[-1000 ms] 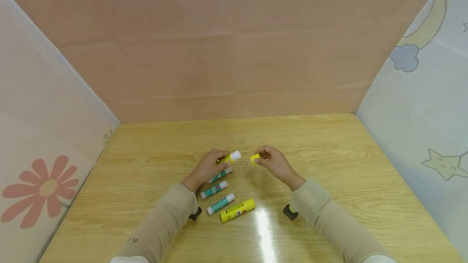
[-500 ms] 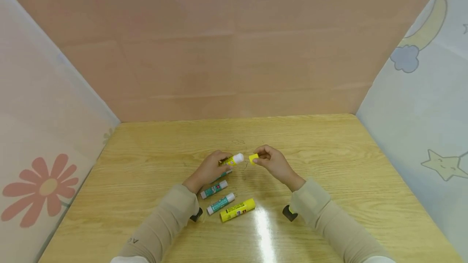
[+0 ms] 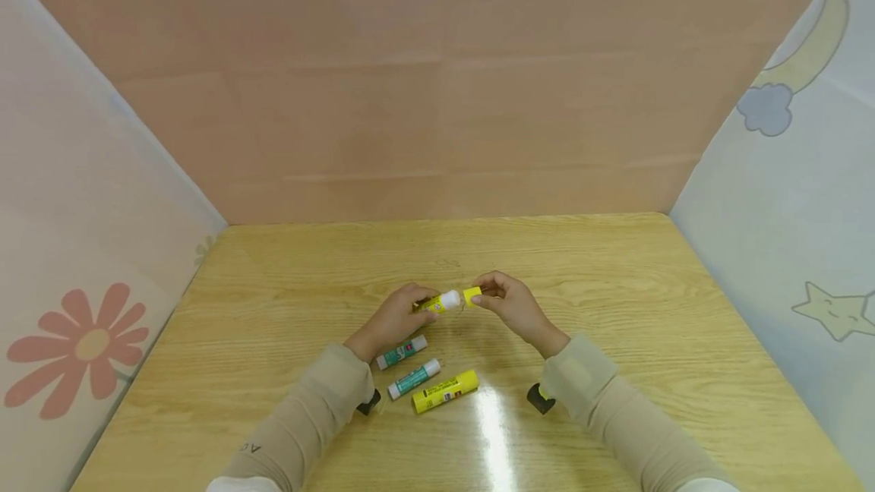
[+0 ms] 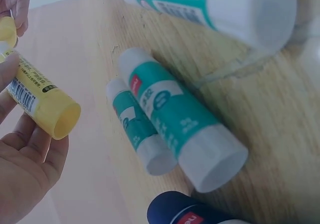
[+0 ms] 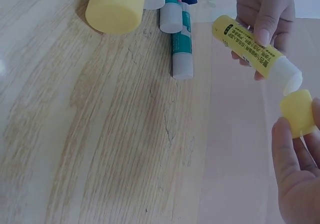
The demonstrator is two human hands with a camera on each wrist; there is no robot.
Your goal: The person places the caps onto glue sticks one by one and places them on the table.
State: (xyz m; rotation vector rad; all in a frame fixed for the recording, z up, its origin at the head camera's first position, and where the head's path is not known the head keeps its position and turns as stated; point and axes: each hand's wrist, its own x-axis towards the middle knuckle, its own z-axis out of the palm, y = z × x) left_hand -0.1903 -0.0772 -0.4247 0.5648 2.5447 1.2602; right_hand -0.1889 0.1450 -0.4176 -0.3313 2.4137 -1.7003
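Note:
My left hand [image 3: 393, 319] grips a yellow glue stick [image 4: 45, 91] around its barrel, the bare white end pointing right. Between the thumb and fingers of my right hand [image 3: 513, 308] is a small yellow cap [image 5: 298, 113]. In the right wrist view the cap sits right at the white end, and the stick and cap are tilted a little to each other; whether they touch I cannot tell. Both are held above the table. Below my left hand lie green-and-white glue sticks [image 3: 414, 380]; one of them is hidden from the head view.
A larger yellow glue stick [image 3: 446, 391] lies nearest me in the row on the wooden table [image 3: 601, 279]. A dark blue tube [image 4: 172, 206] with a red label shows at the bottom of the left wrist view. Printed sheets stand around the back and sides.
The glue stick in my left hand has moved right and slightly nearer to me. The cap in my right hand has shifted a little left, so the gap between them has narrowed.

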